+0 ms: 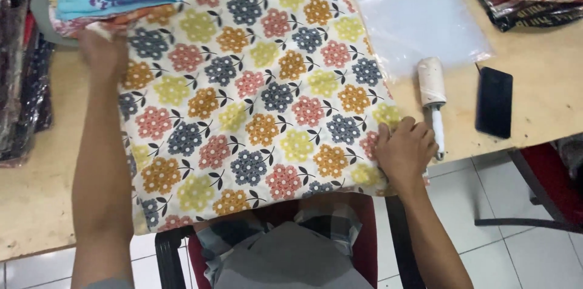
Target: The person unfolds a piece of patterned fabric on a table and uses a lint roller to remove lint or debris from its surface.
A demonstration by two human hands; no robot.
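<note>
— Inspector: What is the floral cloth showing?

— Assistant: It is presenting as matt woven fabric, soft and slightly creased. The table is showing bare, pale wood with a dull finish.

— Inspector: And beside it?

— Assistant: The clear bag is looking like thin, glossy plastic. The lint roller is carrying matt paper on a smooth white plastic handle. The phone is reading as smooth black.

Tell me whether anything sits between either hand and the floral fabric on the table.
Nothing visible does. The left hand rests on the far left corner of the floral fabric, and the right hand presses its near right corner. The lint roller lies beside the right hand, off the fabric.
</note>
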